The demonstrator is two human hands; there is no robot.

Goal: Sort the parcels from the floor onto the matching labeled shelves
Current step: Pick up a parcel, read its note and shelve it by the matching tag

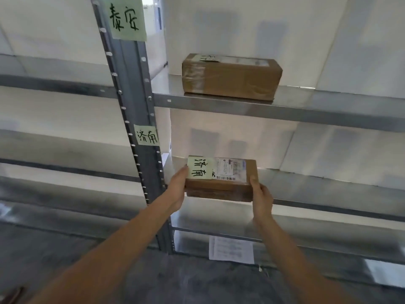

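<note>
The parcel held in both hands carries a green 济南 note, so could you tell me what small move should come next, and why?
Probably slide the parcel forward onto the shelf and let go: its note matches the post's 济南 label, and left hand and right hand hold it at the edge.

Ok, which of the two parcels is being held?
The lower parcel, green 济南 note on top, gripped by both hands; the upper parcel sits untouched on its shelf.
</note>
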